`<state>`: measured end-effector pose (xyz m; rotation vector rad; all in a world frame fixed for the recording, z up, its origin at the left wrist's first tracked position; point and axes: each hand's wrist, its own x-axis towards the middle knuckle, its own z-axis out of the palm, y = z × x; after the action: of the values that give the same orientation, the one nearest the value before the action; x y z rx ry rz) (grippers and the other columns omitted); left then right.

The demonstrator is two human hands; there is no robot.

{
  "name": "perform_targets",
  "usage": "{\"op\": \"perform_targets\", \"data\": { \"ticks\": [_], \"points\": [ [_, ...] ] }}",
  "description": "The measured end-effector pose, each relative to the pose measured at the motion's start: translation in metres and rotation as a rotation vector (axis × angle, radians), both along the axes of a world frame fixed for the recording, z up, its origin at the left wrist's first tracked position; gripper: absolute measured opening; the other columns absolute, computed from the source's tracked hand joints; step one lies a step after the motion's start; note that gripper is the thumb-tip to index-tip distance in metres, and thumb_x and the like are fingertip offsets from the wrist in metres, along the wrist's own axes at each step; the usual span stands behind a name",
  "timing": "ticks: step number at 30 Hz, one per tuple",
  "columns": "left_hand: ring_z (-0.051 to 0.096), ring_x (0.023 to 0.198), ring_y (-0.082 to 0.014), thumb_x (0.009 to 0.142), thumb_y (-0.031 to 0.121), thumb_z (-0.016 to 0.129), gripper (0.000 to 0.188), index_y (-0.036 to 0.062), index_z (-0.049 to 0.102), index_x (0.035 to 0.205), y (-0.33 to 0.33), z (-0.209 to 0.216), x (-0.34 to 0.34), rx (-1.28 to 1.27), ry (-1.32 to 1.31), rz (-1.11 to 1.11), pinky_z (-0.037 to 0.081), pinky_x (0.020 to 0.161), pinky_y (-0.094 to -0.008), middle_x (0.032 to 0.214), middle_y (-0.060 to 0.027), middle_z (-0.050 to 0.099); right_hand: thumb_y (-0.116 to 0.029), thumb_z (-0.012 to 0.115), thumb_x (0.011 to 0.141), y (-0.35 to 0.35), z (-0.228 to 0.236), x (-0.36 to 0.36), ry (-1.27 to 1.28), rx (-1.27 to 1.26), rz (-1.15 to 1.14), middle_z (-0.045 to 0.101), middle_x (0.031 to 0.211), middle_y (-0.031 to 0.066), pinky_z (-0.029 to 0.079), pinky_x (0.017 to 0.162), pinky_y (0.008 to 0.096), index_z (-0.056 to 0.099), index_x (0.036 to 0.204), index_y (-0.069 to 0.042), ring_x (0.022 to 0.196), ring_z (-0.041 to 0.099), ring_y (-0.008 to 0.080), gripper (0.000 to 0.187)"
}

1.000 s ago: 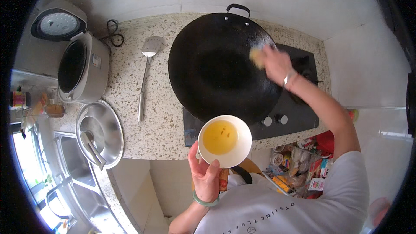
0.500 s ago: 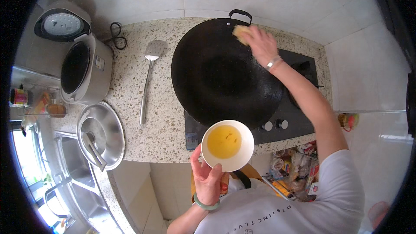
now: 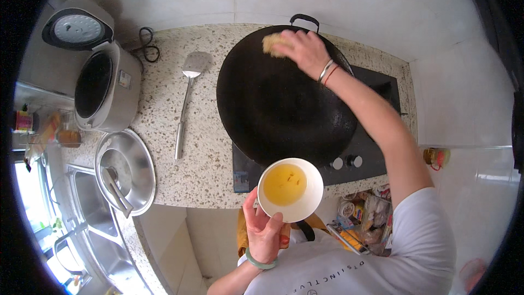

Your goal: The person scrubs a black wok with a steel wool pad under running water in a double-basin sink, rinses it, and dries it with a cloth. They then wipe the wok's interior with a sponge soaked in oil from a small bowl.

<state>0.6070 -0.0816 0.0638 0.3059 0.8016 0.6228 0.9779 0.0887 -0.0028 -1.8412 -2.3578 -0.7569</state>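
Note:
A large black wok sits on the stove, its looped handle at the far rim. My right hand reaches over the wok's far side, fingers closed on a tan, rough-looking pad pressed at the inner wall; motion blurs it a little, and its exact kind is unclear. My left hand grips a white bowl in front of the stove by its near-left side. Yellow liquid with a few brown bits lies in the bowl, which is tilted slightly.
Left of the wok, a metal spatula lies on the speckled counter. Farther left stand an open rice cooker and a metal basin beside the sink. Stove knobs sit right of the bowl.
My right hand has swept the pad leftward along the wok's far inner wall. My left hand and the bowl have shifted slightly right and nearer to me.

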Motion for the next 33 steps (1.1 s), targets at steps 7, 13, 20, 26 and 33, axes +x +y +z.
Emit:
{"op": "perform_targets", "data": {
  "ticks": [7,13,20,26,33],
  "points": [
    [0.061,0.083,-0.0165,0.088,-0.005,0.060,0.065,0.0188,0.031,0.142,-0.001,-0.004,0.002,-0.045,-0.005,0.044,0.048,0.046,-0.0231,0.130,-0.0141,0.050,-0.015,0.058,0.088,-0.095,0.061,0.003,-0.004,-0.585,-0.536,0.056,0.105,0.0048,0.051,0.075,0.0360,0.062,0.115,-0.021,0.089,0.061,0.0198,0.028],
    [0.054,0.115,-0.0242,0.088,-0.005,0.059,0.066,0.0183,0.031,0.142,-0.001,-0.003,0.003,-0.035,-0.064,0.027,0.054,0.084,-0.0370,0.134,-0.0136,0.047,-0.010,0.062,0.082,-0.155,0.027,-0.062,0.752,-0.909,-0.135,0.056,0.099,0.0024,0.054,0.070,0.0341,0.067,0.106,-0.025,0.086,0.061,0.0186,0.028],
    [0.048,0.125,-0.0264,0.087,-0.003,0.061,0.067,0.0180,0.030,0.143,0.001,-0.001,0.002,0.005,-0.034,-0.015,0.048,0.098,-0.0436,0.137,-0.0133,0.044,-0.012,0.059,0.084,-0.075,0.010,0.027,0.007,-0.180,-0.223,0.053,0.099,0.0045,0.044,0.073,0.0353,0.064,0.103,-0.022,0.088,0.055,0.0223,0.022],
    [0.048,0.125,-0.0260,0.089,-0.002,0.058,0.065,0.0182,0.029,0.143,0.001,-0.004,-0.001,0.025,-0.043,-0.004,0.049,0.097,-0.0428,0.139,-0.0124,0.043,-0.012,0.060,0.083,-0.140,0.022,-0.020,0.448,-0.762,-0.363,0.054,0.093,0.0057,0.052,0.073,0.0400,0.066,0.099,-0.022,0.089,0.061,0.0221,0.020],
    [0.047,0.126,-0.0258,0.090,-0.003,0.056,0.065,0.0184,0.027,0.144,-0.001,-0.002,0.002,0.034,-0.038,-0.024,0.048,0.098,-0.0436,0.140,-0.0119,0.042,-0.010,0.059,0.082,-0.118,0.006,-0.009,0.157,-0.479,-0.350,0.052,0.097,0.0069,0.049,0.075,0.0410,0.062,0.101,-0.022,0.087,0.057,0.0271,0.022]
  ]
}}
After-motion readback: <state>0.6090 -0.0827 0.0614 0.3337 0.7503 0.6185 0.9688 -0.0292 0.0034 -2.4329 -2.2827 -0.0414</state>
